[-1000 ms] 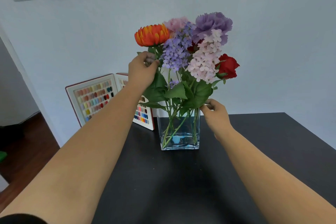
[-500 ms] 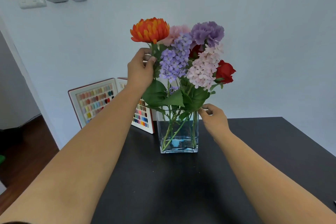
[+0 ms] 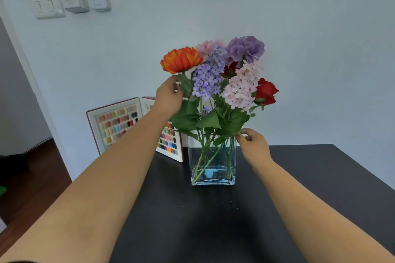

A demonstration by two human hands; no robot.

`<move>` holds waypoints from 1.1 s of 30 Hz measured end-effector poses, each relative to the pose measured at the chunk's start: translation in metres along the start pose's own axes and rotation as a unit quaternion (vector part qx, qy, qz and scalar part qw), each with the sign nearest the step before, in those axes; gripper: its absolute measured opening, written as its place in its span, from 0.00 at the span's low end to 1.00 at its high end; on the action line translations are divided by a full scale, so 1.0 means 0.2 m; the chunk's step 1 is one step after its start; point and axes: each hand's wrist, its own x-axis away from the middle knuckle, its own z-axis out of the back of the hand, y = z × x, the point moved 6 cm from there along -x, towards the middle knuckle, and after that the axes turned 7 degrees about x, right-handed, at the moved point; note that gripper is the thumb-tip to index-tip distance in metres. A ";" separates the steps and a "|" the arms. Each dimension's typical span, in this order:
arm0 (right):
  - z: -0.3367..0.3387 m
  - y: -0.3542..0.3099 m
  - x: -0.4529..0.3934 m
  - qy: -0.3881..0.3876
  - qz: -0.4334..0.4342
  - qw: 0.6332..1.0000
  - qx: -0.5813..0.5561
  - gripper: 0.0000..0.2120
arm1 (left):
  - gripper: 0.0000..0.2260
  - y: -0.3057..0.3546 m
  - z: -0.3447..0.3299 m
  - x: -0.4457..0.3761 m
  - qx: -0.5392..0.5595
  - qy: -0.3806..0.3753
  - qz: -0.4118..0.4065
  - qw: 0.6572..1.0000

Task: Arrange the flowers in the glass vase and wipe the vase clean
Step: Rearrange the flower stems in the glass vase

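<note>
1 vase point(image 3: 212, 162) | 6 blooms | L hand point(image 3: 168, 97) pinching orange flwr point(image 3: 181, 60) stem

both bare forearms reach up from the lower corners toward frame centre, the left hand point(image 3: 168, 97) raised higher with fingers curled in a pinch, the right hand point(image 3: 254, 145) lower, fingertips pinched together.

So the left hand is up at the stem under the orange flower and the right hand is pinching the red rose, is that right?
Not quite. In the head view the right hand is low at the top right corner of the glass vase, fingers pinched at the stems and leaves there, well below the red rose. The left hand is indeed at the stem under the orange flower.
</note>
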 end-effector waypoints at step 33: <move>0.06 -0.04 0.10 -0.116 -0.077 0.988 -0.064 0.15 | 0.15 -0.08 0.03 0.35 -0.040 -0.016 -0.056 0.998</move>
